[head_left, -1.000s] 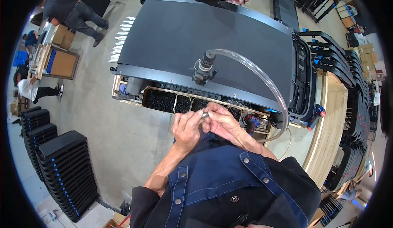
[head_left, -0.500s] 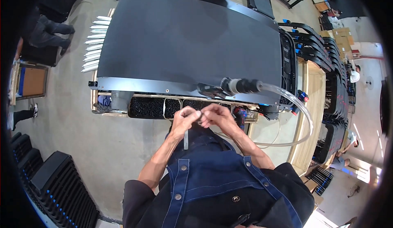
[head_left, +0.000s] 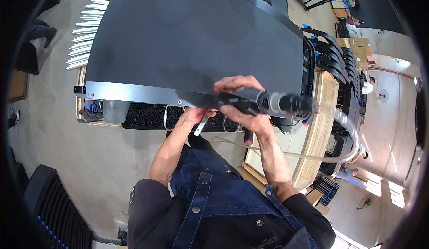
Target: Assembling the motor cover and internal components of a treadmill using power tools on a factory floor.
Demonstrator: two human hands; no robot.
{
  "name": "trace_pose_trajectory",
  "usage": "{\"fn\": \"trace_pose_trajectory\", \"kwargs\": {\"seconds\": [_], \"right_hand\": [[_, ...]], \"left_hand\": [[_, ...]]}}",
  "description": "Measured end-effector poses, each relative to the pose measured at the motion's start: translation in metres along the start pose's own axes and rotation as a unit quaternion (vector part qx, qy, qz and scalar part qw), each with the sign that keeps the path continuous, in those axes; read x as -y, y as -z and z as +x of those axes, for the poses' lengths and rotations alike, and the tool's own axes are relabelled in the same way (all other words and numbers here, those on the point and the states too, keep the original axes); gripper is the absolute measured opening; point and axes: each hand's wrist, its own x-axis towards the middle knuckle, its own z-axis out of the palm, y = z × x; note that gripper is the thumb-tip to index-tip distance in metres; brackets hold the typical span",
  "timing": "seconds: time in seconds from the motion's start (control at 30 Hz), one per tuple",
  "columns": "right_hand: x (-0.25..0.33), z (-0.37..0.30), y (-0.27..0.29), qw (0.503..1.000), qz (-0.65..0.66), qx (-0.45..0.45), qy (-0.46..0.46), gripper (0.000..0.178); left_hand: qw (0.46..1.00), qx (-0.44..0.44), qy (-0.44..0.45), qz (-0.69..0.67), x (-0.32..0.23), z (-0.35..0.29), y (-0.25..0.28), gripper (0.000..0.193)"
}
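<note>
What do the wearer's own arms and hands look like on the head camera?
The left hand and right hand are ungloved, the forearms bare. Dark sleeves end near the elbows; blue straps with round metal snaps run over the chest.

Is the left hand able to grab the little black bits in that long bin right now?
Probably yes: the left hand is close beside the black bits, and many of them show uncovered from above. The panel's shiny edge is near, though, and a metal strip sits by the hand.
</note>
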Motion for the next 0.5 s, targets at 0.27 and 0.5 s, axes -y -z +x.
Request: {"fn": "trace_pose_trajectory", "kwargs": {"seconds": [0.27, 0.5], "right_hand": [[-0.018, -0.022, -0.004, 0.984, 0.13, -0.121, 0.023, 0.052], [-0.027, -0.014, 0.0, 0.988, 0.129, -0.062, 0.063, 0.043]], "left_hand": [[0.995, -0.026, -0.029, 0.097, -0.012, -0.002, 0.032, 0.009], [0.986, -0.055, -0.099, 0.12, 0.01, -0.001, 0.039, 0.02]]}}
